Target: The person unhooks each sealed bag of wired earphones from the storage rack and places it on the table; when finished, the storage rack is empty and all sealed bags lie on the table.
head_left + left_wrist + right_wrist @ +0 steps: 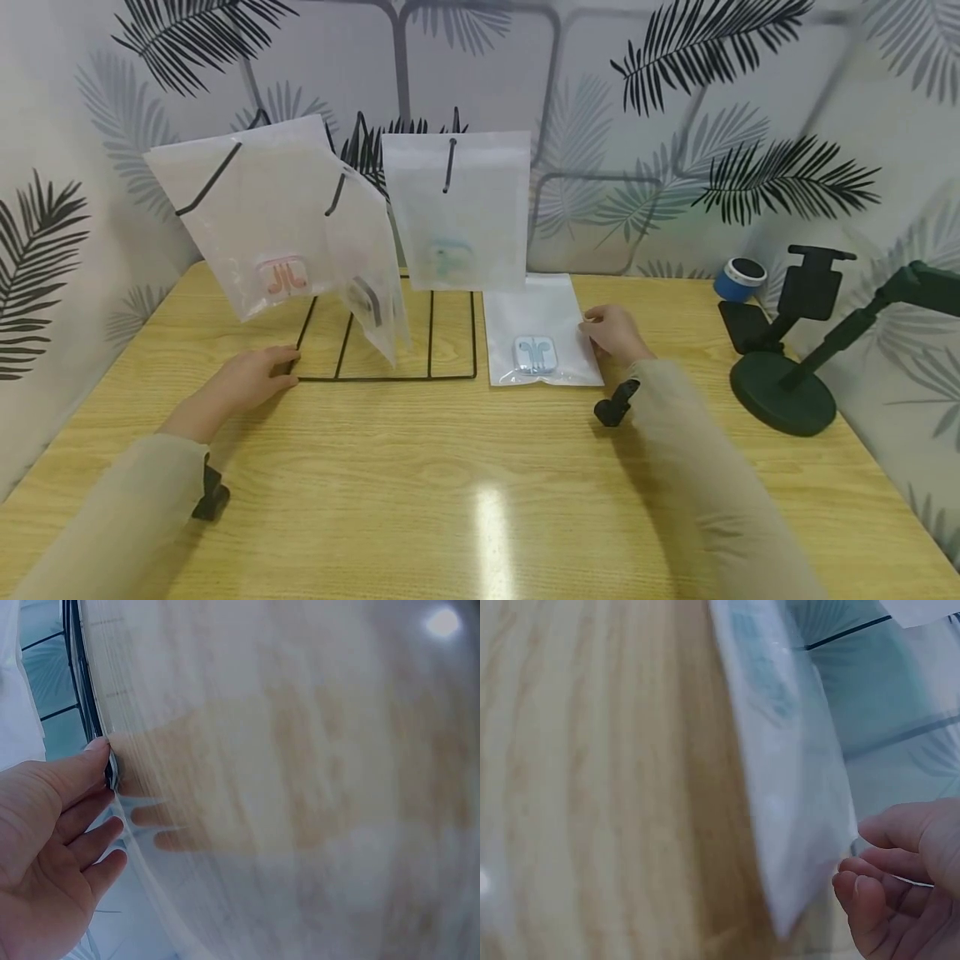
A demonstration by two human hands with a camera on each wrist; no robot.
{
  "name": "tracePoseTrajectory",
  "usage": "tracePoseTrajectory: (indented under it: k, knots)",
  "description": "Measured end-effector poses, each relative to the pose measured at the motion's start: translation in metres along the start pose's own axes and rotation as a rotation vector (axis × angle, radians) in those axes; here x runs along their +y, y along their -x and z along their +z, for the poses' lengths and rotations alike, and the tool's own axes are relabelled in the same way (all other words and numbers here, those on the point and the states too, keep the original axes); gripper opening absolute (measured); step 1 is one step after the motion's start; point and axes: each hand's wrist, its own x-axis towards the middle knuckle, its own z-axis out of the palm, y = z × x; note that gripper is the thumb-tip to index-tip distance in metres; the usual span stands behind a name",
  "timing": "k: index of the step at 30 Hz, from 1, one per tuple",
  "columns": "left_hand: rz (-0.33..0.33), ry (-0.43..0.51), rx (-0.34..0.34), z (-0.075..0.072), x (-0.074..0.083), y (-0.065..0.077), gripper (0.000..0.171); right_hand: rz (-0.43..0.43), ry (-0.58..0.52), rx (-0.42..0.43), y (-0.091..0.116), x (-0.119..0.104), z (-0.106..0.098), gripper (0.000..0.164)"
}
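Note:
My left hand (251,379) pinches the front left corner of a black wire rack (386,379) between thumb and forefinger. In the left wrist view the thumb meets the rack's wire (88,697) while the other fingers are loosely bent. Right of the rack lies a white zip bag (525,312) holding a square case of blue earphones (536,355). My right hand (617,333) pinches that bag's right edge, thumb and forefinger meeting there in the right wrist view. Part of the bag's top is behind a hanging bag.
From the rack's hooks hang a bag with red earphones (247,208), a bag seen nearly edge-on (367,242) and a bag with bluish-green contents (457,208). At the right stand a dark green phone stand (783,392), a black phone (742,325) and a blue round jar (738,282).

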Motion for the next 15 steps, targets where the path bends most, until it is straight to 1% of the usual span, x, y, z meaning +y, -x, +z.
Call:
tracePoseTrajectory:
  k: [5,8,12,15]
  knots:
    - [0.005,-0.001,0.0,0.0,0.001,0.0,0.046,-0.092,0.004,0.026,0.003,-0.01,-0.014,0.04]
    - [0.007,-0.001,0.002,0.001,0.001,0.0,0.046,-0.135,-0.009,0.053,0.004,-0.023,-0.023,0.04]
    - [0.016,-0.008,0.008,0.001,0.001,0.0,0.045,-0.232,-0.045,0.094,0.004,-0.042,-0.035,0.04]
    - [0.016,-0.006,0.009,0.001,0.0,0.0,0.045,-0.294,-0.077,0.11,0.005,-0.058,-0.041,0.042]
